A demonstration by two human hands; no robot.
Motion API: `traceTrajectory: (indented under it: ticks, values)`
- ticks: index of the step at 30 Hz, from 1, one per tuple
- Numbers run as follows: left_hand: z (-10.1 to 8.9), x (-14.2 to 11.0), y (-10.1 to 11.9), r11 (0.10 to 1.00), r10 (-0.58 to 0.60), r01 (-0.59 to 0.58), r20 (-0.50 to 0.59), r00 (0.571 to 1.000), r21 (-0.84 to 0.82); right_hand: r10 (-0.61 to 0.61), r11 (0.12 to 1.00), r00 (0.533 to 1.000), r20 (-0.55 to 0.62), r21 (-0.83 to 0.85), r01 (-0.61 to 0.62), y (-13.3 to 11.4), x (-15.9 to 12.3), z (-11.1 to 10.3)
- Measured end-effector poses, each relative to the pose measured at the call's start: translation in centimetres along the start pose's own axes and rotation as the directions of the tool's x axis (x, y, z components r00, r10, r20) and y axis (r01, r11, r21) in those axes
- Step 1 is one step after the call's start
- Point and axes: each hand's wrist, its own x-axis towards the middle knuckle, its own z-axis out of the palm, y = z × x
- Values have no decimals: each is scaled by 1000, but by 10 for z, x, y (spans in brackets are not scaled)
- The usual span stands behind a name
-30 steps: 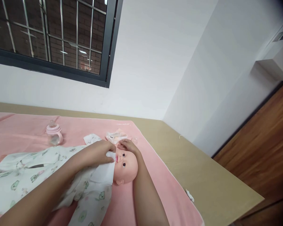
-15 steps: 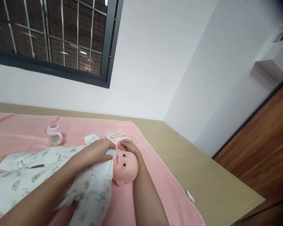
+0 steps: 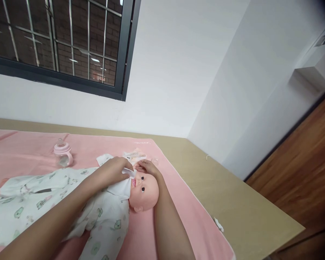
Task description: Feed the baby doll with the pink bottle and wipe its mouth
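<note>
A baby doll (image 3: 145, 190) in a white printed sleepsuit lies on its back on a pink blanket (image 3: 184, 216), head toward the right. My left hand (image 3: 114, 172) pinches a white cloth (image 3: 122, 187) at the doll's chin and cheek, fingers closed on its upper edge. My right hand (image 3: 148, 168) rests on the far side of the doll's head with fingers bent against the forehead.
A pink baby bottle (image 3: 61, 152) stands on the blanket at the back left. A small wrapped packet (image 3: 134, 156) and a folded white cloth (image 3: 104, 159) lie beyond the doll's head. The tan table (image 3: 246, 213) edge runs at the right, with wood floor (image 3: 308, 162) below. A white scrap (image 3: 218, 224) lies near the blanket's corner.
My left hand has drawn the white cloth's edge up from the doll's chest toward its cheek. My right hand has stayed on the head.
</note>
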Motion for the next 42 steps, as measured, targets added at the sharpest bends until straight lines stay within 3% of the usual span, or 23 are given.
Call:
traceTrajectory:
  ticks: [13,18,23,35,39,42]
  values:
    - [5,7,-7,995,0,-7,-73,997,-102,-26,1000,1000,6,-9,26,0,-2,0]
    - [-3,-2,-2,968,71,-58,42,997,-244,-27,1000,1000,11,-10,27,-1,-3,0]
    - [-1,-4,-2,967,83,-45,144,986,-251,-8,1000,1000,3,-7,8,-1,-1,0]
    - [7,6,-11,973,66,-57,31,997,-225,-31,1000,999,5,-2,31,3,2,-2]
    - [-2,1,-6,972,75,-74,-4,997,-225,-50,999,999,16,11,50,5,3,-3]
    - [-13,-8,1,961,114,-98,45,992,-259,-47,999,999,11,9,47,5,3,-3]
